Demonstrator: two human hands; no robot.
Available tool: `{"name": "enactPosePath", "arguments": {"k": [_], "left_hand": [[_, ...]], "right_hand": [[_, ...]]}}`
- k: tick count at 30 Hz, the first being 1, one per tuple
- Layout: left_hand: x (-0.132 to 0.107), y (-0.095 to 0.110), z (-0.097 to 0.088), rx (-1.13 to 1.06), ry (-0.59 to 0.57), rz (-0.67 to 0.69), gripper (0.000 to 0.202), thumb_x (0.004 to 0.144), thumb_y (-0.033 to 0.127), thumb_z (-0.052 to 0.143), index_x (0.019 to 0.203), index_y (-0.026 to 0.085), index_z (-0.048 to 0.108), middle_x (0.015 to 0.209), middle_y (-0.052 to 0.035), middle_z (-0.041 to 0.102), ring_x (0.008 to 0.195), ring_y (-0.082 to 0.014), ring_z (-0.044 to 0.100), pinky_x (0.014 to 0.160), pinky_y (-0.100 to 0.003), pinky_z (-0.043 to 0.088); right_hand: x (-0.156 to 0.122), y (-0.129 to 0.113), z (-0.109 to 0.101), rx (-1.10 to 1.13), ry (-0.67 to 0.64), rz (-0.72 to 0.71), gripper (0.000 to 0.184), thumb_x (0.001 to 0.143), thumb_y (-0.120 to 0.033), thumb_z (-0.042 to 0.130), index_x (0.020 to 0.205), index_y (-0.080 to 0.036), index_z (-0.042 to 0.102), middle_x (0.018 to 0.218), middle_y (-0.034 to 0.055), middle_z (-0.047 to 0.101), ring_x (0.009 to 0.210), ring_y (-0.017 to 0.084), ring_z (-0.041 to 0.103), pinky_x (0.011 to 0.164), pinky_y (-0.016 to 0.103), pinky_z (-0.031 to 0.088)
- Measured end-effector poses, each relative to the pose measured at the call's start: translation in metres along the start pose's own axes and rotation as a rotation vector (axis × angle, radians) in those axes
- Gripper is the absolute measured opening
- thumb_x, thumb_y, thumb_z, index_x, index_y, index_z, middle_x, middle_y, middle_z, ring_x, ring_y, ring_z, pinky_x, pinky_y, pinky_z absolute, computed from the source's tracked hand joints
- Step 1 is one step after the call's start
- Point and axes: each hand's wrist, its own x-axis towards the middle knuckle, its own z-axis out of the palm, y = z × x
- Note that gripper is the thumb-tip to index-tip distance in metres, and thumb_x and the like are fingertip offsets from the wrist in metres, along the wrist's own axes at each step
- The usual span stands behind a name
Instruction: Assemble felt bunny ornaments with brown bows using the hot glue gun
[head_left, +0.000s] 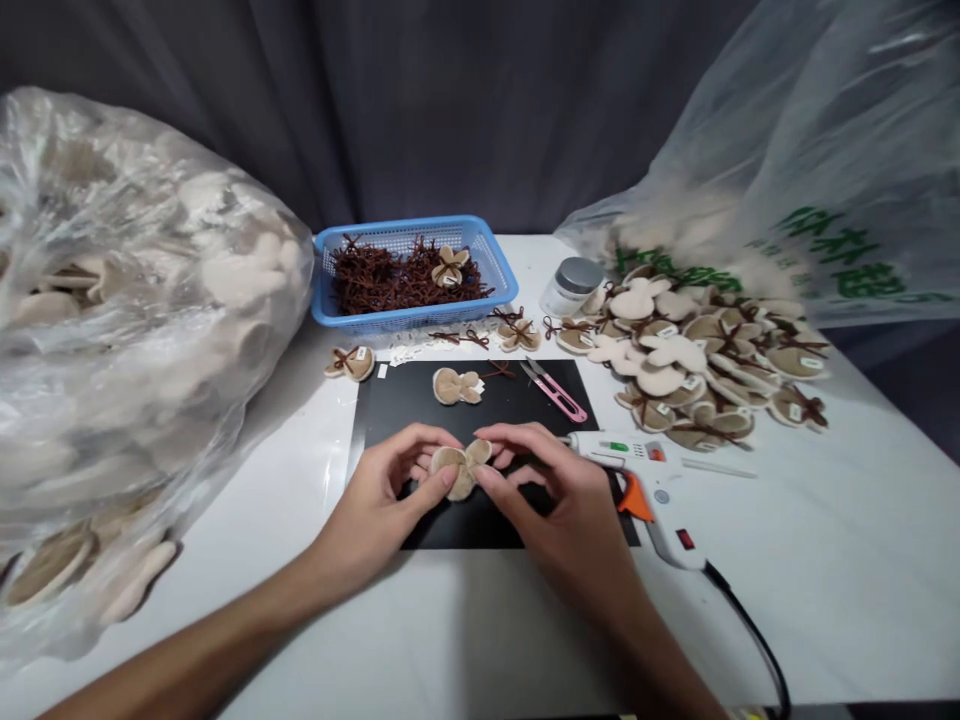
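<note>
Between my two hands is a small beige plush bunny-shaped piece (461, 478), held over the black mat (480, 527). My left hand (405, 470) pinches its left side with thumb and fingers. On the other side, my right hand (544, 475) grips the right lobe between thumb and forefinger. Another plush piece (457, 386) lies on the mat just beyond, with a white tag by it. A brown bow (501, 370) and pink thread snips (555, 390) rest near the mat's far edge. A white hot glue gun (652, 490) with an orange trigger lies beside my right hand.
At the back stands a blue basket (416, 318) of brown bows. A clear bag (150, 300) bulging with plush pieces fills the left. Finished-looking pieces with bows are heaped (705, 360) at right, before another plastic bag (825, 180). A grey-lidded jar (571, 287) stands between. The gun's black cord (757, 630) runs frontward.
</note>
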Motion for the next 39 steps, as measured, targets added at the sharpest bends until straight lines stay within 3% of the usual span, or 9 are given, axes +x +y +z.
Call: {"name": "enactPosePath", "arguments": {"k": [3, 8, 14, 19, 24, 29, 33, 36, 39], "left_hand": [[0.002, 0.0, -0.001, -0.009, -0.004, -0.007, 0.028, 0.094, 0.045, 0.079, 0.103, 0.019, 0.073, 0.085, -0.0006, 0.069, 0.077, -0.0144, 0.059, 0.074, -0.027, 0.047], [0.004, 0.001, -0.001, 0.04, 0.023, -0.034, 0.03, 0.091, 0.046, 0.083, 0.101, 0.019, 0.074, 0.091, -0.0028, 0.073, 0.081, -0.0156, 0.062, 0.076, -0.027, 0.05], [0.0, 0.003, 0.006, 0.09, 0.022, -0.039, 0.027, 0.091, 0.045, 0.082, 0.1, 0.02, 0.074, 0.092, -0.0032, 0.074, 0.083, -0.0167, 0.065, 0.075, -0.028, 0.051], [-0.005, 0.006, 0.008, 0.147, -0.014, -0.014, 0.026, 0.09, 0.042, 0.084, 0.099, 0.02, 0.074, 0.087, -0.0015, 0.072, 0.076, -0.015, 0.06, 0.071, -0.027, 0.049], [-0.006, 0.004, 0.006, 0.12, 0.039, -0.029, 0.025, 0.094, 0.044, 0.08, 0.1, 0.021, 0.072, 0.09, -0.0012, 0.071, 0.081, -0.0155, 0.063, 0.075, -0.027, 0.049], [-0.002, -0.002, 0.002, 0.187, 0.058, -0.026, 0.022, 0.096, 0.043, 0.077, 0.097, 0.022, 0.069, 0.093, -0.0022, 0.073, 0.083, -0.0178, 0.066, 0.077, -0.03, 0.05], [-0.003, -0.006, -0.001, 0.482, -0.026, 0.163, 0.012, 0.097, 0.031, 0.074, 0.105, 0.024, 0.069, 0.113, -0.0061, 0.074, 0.103, -0.0234, 0.067, 0.089, -0.036, 0.052], [-0.007, -0.009, -0.002, 0.653, -0.07, 0.303, 0.019, 0.101, 0.026, 0.069, 0.12, 0.028, 0.066, 0.122, -0.0074, 0.072, 0.111, -0.0259, 0.066, 0.095, -0.04, 0.053], [-0.011, -0.012, -0.002, 0.775, -0.118, 0.422, 0.03, 0.104, 0.023, 0.066, 0.133, 0.029, 0.063, 0.127, -0.0085, 0.072, 0.113, -0.0267, 0.067, 0.096, -0.043, 0.056]], "right_hand": [[-0.003, 0.003, 0.002, -0.111, -0.009, -0.095, 0.019, 0.096, -0.027, 0.068, 0.112, -0.022, 0.076, 0.107, 0.0082, 0.073, 0.09, 0.019, 0.069, 0.071, 0.028, 0.057], [-0.003, 0.002, 0.004, -0.085, -0.106, -0.06, 0.025, 0.096, -0.019, 0.061, 0.118, -0.023, 0.073, 0.108, 0.0062, 0.075, 0.094, 0.02, 0.071, 0.08, 0.031, 0.058], [-0.004, -0.001, 0.008, 0.013, -0.083, 0.037, 0.012, 0.092, -0.02, 0.06, 0.099, -0.023, 0.069, 0.095, 0.003, 0.07, 0.075, 0.016, 0.064, 0.067, 0.028, 0.052], [-0.005, 0.001, 0.008, 0.183, -0.125, 0.16, 0.004, 0.092, -0.025, 0.062, 0.089, -0.023, 0.061, 0.073, -0.004, 0.057, 0.064, 0.013, 0.054, 0.058, 0.025, 0.042], [-0.007, 0.006, 0.005, 0.255, -0.081, 0.166, 0.022, 0.104, -0.042, 0.057, 0.104, -0.021, 0.064, 0.082, -0.0003, 0.064, 0.07, 0.014, 0.059, 0.062, 0.026, 0.048], [-0.009, 0.013, 0.007, 0.316, -0.078, 0.19, 0.029, 0.101, -0.045, 0.064, 0.119, -0.021, 0.063, 0.084, 0.0007, 0.069, 0.069, 0.016, 0.063, 0.06, 0.027, 0.054], [-0.003, 0.018, 0.004, -0.071, 0.044, 0.08, 0.027, 0.103, -0.036, 0.06, 0.123, -0.02, 0.066, 0.086, 0.0022, 0.07, 0.065, 0.016, 0.061, 0.063, 0.029, 0.052], [-0.004, 0.022, -0.002, -0.369, 0.092, -0.067, 0.024, 0.104, -0.026, 0.056, 0.122, -0.021, 0.071, 0.102, 0.0081, 0.073, 0.082, 0.021, 0.069, 0.075, 0.034, 0.056], [-0.013, 0.027, -0.007, -0.466, 0.121, -0.189, 0.022, 0.106, -0.02, 0.053, 0.118, -0.022, 0.072, 0.112, 0.0096, 0.076, 0.096, 0.023, 0.074, 0.086, 0.037, 0.059]]}}
